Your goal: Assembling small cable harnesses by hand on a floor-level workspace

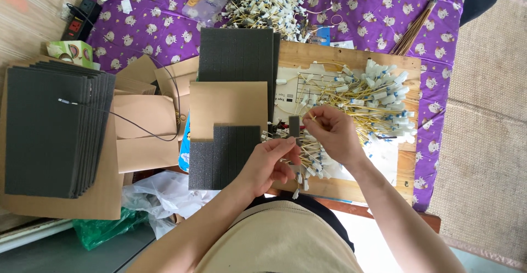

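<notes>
My left hand (269, 160) pinches a narrow dark foam strip (295, 127) that stands upright, with a row of white-tipped yellow wires (307, 160) stuck along it below my fingers. My right hand (332, 133) is closed on a single thin yellow wire (310, 117) beside the strip's top end. Both hands hover over a wooden board (351, 59). On the board lies a loose heap of yellow wires with white connectors (379, 97). A printed paper sheet (299, 86) lies under the heap's left side.
A dark foam sheet (222, 158) cut into strips lies left of my hands, under a brown card (228, 105). A stack of foam sheets (46, 127) stands far left. Another wire heap (269, 1) lies on the purple cloth (379, 9). A broom (420, 20) lies at the right.
</notes>
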